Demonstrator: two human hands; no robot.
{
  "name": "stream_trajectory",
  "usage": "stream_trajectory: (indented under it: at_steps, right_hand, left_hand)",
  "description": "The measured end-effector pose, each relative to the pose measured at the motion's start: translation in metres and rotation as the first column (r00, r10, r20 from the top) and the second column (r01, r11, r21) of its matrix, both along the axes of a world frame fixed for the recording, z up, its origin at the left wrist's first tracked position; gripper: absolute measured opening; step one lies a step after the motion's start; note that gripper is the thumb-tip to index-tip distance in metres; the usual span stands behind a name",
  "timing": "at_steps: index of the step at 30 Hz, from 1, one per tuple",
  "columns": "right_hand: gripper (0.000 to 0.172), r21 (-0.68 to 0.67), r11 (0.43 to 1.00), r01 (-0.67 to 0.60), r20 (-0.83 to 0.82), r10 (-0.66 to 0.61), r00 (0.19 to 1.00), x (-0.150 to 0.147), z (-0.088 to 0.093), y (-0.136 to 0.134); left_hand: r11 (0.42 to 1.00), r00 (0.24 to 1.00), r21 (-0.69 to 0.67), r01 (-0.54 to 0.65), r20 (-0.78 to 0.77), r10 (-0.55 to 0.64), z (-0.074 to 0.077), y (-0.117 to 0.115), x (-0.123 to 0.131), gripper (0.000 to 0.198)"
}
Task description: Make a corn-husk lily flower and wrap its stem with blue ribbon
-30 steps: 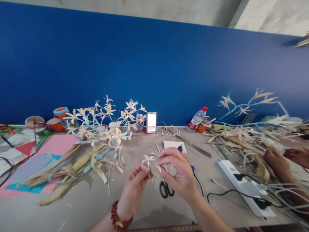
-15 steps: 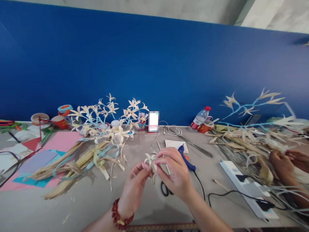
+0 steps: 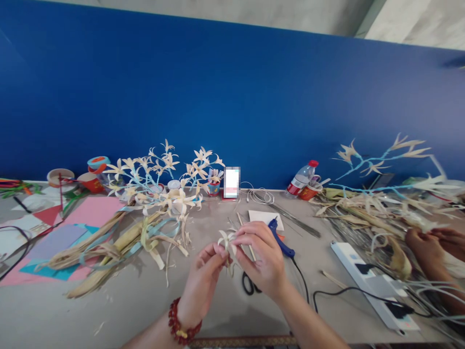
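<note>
Left hand [image 3: 205,271] pinches the flower [image 3: 225,236] tight below its petals [image 3: 222,239], up over the table [image 3: 218,317]; right hand [image 3: 263,257] right there, thumb and fingertips nearly together beside it, gripping or just touching, can't tell! Scissors [image 3: 247,285] peek out below.

is showing as a small, creamy-white flower [image 3: 225,237]; is spreading narrow, pointed, curling petals; is standing roughly upright, pinched in the left hand [image 3: 202,277], close against the right hand [image 3: 266,259]

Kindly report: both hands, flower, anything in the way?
Left hand pinches flower. Right hand at its edge, grip unclear. Scissors partly behind right hand, not blocking.
</note>
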State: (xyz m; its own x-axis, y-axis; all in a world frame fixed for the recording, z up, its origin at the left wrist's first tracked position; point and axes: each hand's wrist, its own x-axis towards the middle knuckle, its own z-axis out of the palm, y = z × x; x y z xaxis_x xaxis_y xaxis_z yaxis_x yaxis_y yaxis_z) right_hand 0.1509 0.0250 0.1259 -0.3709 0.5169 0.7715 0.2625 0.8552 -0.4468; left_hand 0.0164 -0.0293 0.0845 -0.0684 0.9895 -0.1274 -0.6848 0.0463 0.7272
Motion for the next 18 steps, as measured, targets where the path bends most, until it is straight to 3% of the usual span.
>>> stream_trajectory:
  at_steps: [18]
  right_hand:
    - [0.025, 0.022, 1.0, 0.016, 0.037, -0.016, 0.999, 0.0001, -0.0067, -0.0006]
  left_hand:
    - [1.0, 1.0, 0.006, 0.003, 0.016, -0.003, 0.0038, -0.0005, -0.0005, 0.015]
